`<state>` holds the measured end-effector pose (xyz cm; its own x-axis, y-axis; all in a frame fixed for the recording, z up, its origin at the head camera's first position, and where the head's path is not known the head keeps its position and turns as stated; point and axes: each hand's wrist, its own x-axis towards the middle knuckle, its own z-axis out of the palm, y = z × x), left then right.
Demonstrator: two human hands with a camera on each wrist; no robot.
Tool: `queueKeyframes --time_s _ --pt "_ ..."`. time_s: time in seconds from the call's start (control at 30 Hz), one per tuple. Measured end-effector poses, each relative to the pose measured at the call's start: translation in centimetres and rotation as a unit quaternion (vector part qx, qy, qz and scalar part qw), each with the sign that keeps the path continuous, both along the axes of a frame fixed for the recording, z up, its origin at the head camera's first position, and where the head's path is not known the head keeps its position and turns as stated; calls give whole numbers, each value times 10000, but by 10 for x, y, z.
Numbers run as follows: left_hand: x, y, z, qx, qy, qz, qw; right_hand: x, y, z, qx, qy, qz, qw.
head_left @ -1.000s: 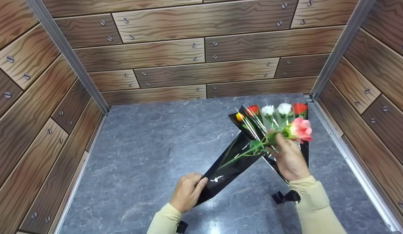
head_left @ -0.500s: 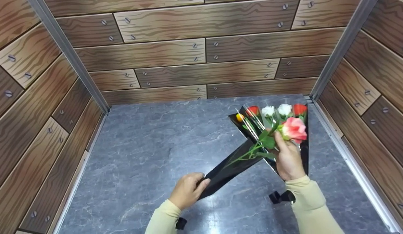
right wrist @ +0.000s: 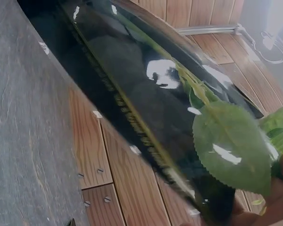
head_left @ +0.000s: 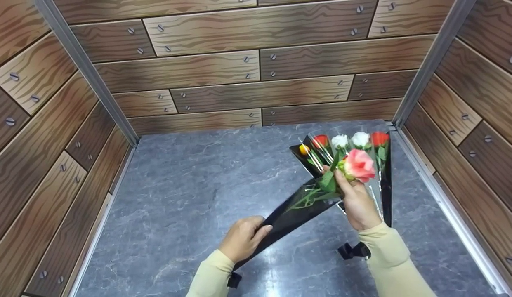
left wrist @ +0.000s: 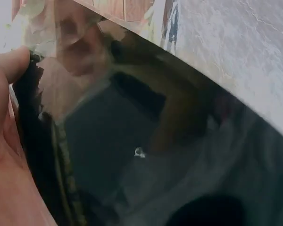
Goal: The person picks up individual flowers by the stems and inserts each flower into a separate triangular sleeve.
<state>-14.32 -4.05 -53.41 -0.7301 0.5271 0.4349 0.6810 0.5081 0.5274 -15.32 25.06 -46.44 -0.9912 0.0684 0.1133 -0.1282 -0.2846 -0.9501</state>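
Observation:
My left hand [head_left: 242, 238] grips the narrow lower end of a black flower sleeve [head_left: 286, 212], thumb on top. In the left wrist view the glossy sleeve [left wrist: 132, 155] fills most of the picture. Just below its bloom, my right hand [head_left: 359, 202] pinches a pink artificial rose [head_left: 359, 166]. The stem and lower leaves of the rose lie inside the sleeve, while the bloom stands beyond its wide mouth. A green leaf [right wrist: 231, 146] shows through clear film in the right wrist view, close to the right fingers.
Several wrapped flowers lie behind the right hand, among them a red rose [head_left: 380, 139], a white rose [head_left: 339, 141] and a yellow bloom [head_left: 304, 149]. They rest on the grey marbled table [head_left: 177, 198]. Wood-patterned walls [head_left: 206, 66] enclose its back and sides.
The right hand has moved left and slightly down with the pink rose. More of the stem now sits inside the sleeve. The left hand has shifted slightly right along the sleeve.

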Motion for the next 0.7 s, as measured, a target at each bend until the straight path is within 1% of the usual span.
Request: queueKeyframes --time_s 0.13,0.23,0.3,0.4,0.47,0.57,0.7 --pt "-3 6 2 130 202 -15 9997 -1 -3 2 158 -53 -102 9998" --pt "-5 8 3 233 257 -36 9994 -1 -4 3 210 -3 -169 9996" --pt "-4 7 3 348 259 -14 9991 0 -2 4 243 -68 -133 9996" --pt "-4 6 1 586 281 -36 9979 2 1 4 126 -239 -6 9996" --pt "-4 4 0 681 298 -65 9972 4 3 3 -7 -327 -47 9995" --pt "-3 2 -1 713 261 -143 9970 7 7 2 -326 -73 -408 9986" --pt "-1 1 -1 666 163 -212 9974 7 10 5 -478 626 -1000 9919"
